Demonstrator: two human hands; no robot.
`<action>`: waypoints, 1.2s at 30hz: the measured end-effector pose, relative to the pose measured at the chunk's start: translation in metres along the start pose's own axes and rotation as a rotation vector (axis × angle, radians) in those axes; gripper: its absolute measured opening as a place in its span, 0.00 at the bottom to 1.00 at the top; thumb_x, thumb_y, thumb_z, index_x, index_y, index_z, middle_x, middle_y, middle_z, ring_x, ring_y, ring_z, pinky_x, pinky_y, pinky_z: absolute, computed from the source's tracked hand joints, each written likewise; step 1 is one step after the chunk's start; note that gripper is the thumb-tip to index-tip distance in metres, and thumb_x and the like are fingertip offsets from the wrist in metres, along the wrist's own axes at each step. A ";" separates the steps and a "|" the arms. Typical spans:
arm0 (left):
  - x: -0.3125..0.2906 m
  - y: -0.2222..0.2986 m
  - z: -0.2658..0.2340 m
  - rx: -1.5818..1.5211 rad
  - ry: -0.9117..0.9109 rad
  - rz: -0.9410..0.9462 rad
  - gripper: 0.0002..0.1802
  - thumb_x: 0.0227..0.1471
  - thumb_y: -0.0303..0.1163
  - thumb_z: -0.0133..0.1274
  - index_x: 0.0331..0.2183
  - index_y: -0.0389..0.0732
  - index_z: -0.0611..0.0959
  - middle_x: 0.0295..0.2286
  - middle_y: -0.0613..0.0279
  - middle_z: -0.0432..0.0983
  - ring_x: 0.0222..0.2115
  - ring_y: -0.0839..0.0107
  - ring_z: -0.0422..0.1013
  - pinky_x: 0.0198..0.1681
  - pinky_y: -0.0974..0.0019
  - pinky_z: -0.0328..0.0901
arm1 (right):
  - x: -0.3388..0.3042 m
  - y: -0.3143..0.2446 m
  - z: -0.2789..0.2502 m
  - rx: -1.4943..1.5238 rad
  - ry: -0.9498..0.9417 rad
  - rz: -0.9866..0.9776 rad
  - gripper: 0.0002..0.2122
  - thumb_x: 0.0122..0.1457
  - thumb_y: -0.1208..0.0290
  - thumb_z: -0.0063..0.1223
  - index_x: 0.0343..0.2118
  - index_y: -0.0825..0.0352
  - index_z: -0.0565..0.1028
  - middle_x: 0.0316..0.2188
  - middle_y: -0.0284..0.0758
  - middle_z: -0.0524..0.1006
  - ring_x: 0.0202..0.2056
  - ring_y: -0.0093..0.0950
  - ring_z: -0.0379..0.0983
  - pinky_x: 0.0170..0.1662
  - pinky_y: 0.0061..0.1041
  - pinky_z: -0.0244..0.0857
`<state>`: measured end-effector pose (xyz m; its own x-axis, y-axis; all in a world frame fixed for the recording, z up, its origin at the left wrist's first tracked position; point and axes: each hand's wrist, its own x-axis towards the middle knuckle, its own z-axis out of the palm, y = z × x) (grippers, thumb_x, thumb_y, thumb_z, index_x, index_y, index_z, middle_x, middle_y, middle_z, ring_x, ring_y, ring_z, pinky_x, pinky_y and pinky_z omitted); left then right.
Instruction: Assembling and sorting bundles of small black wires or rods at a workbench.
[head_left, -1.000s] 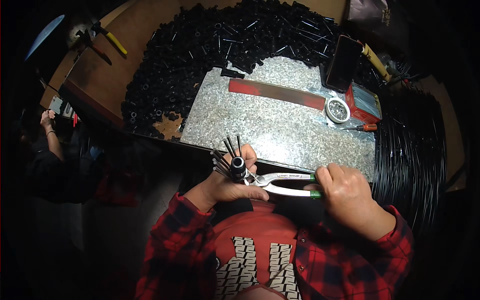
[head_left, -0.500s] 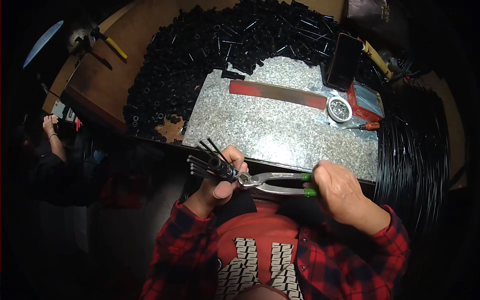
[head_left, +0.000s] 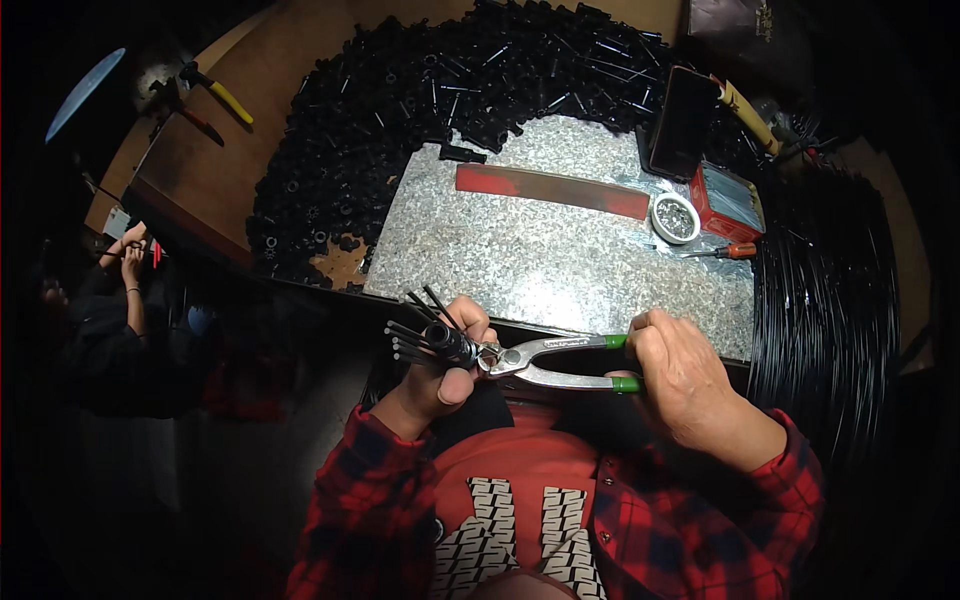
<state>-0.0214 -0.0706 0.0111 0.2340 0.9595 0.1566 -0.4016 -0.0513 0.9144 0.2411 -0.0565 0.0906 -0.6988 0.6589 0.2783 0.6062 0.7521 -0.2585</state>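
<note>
My left hand point(head_left: 432, 388) is closed around a black tubular part point(head_left: 447, 342), with several thin black rods point(head_left: 405, 342) fanning out from it to the left and up. Just in front of the bench's near edge, my right hand point(head_left: 680, 375) grips the green-sleeved handles of metal pliers point(head_left: 525, 360), which are partly spread. The jaws are at the right end of the tubular part, beside my left fingers. Whether they pinch a small metal piece there is too fine to tell.
Beyond my hands lies a speckled stone slab point(head_left: 470, 250) carrying a red-brown bar point(head_left: 550, 190), a white cup of small metal bits point(head_left: 676, 218), a red box point(head_left: 727, 200), an orange-handled screwdriver point(head_left: 735, 251) and a phone point(head_left: 686, 125). Black parts point(head_left: 350, 130) are heaped behind; long black rods point(head_left: 825, 300) lie right. A co-worker's hands point(head_left: 130, 255) show far left.
The pliers' handles have spread wider apart. My left hand and the tubular part have shifted slightly right and down. At far left, the co-worker's hands have moved.
</note>
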 end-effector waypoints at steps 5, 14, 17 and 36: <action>-0.002 0.001 -0.001 0.009 0.020 0.006 0.45 0.23 0.72 0.61 0.27 0.44 0.61 0.20 0.75 0.52 0.20 0.84 0.50 0.22 0.76 0.46 | 0.000 0.000 0.001 0.017 -0.085 -0.008 0.14 0.49 0.72 0.59 0.30 0.70 0.63 0.27 0.43 0.66 0.27 0.42 0.67 0.28 0.36 0.60; -0.006 0.001 0.001 -0.081 0.076 0.081 0.43 0.23 0.72 0.59 0.25 0.44 0.63 0.19 0.75 0.53 0.18 0.84 0.50 0.23 0.78 0.49 | -0.004 0.008 0.055 0.248 0.051 -0.067 0.15 0.46 0.78 0.59 0.28 0.70 0.61 0.24 0.41 0.64 0.23 0.39 0.64 0.25 0.34 0.59; -0.004 0.005 0.006 -0.122 0.100 0.085 0.43 0.22 0.71 0.59 0.25 0.43 0.64 0.18 0.75 0.54 0.17 0.84 0.52 0.21 0.78 0.50 | -0.003 0.005 0.070 0.343 0.089 -0.050 0.15 0.43 0.83 0.56 0.29 0.69 0.60 0.25 0.42 0.65 0.23 0.39 0.64 0.26 0.33 0.59; -0.008 0.002 0.016 -0.110 0.009 0.110 0.31 0.39 0.58 0.62 0.28 0.44 0.65 0.16 0.69 0.62 0.17 0.80 0.58 0.23 0.73 0.57 | 0.031 -0.038 0.057 0.873 0.340 0.003 0.20 0.54 0.81 0.57 0.44 0.69 0.57 0.29 0.37 0.73 0.29 0.18 0.71 0.31 0.17 0.62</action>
<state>-0.0101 -0.0831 0.0173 0.1756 0.9521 0.2503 -0.5192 -0.1265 0.8453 0.1744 -0.0653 0.0567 -0.4651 0.7329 0.4966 0.0118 0.5660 -0.8243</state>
